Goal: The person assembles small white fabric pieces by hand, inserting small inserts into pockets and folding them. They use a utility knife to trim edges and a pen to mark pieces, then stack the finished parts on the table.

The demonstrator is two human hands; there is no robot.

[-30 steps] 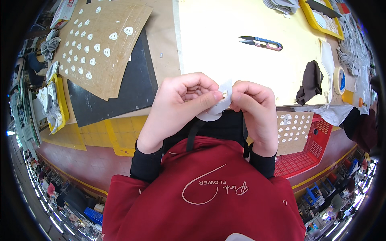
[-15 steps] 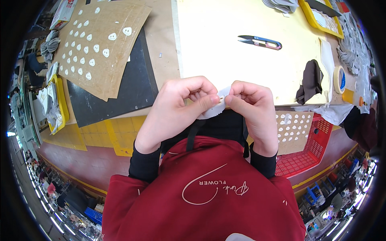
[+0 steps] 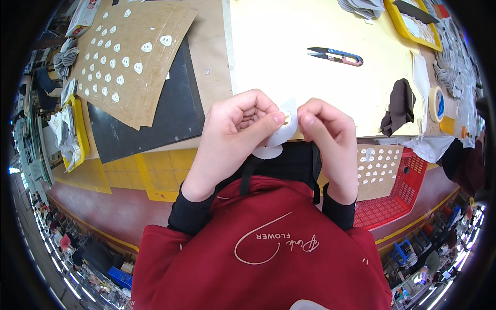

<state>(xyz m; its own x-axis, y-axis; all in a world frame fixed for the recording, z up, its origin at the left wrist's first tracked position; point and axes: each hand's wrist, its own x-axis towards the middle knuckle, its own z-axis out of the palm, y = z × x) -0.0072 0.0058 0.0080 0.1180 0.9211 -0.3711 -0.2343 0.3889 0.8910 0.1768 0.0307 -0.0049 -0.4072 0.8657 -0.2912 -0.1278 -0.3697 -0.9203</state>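
Pinched between the thumb and fingers of my left hand (image 3: 242,124) is a thin, curved white piece (image 3: 285,135), held over the table's near edge. Small dark-and-gold marks show on it beside my left thumb, and a rounded white part hangs at its lower end. I cannot tell whether it is cloth or paper. My right hand (image 3: 330,132) is just beside the piece's right edge, its thumb and forefinger closed together. Whatever lies between those fingertips, if anything, is hidden. Farther off on the pale yellow tabletop (image 3: 274,31) lies a pair of thread snips (image 3: 336,56).
At left, a brown board (image 3: 139,98) with rows of small white face-shaped pieces overlaps a black mat (image 3: 175,119). Right of my hands lie dark cloth (image 3: 399,106) and a tape roll (image 3: 436,103). A red crate (image 3: 411,186) and another brown board (image 3: 380,183) sit below the table edge.
My right fingertips have moved slightly right, away from the marks on the white piece. The piece has tilted more upright in my left hand, showing more of its face.
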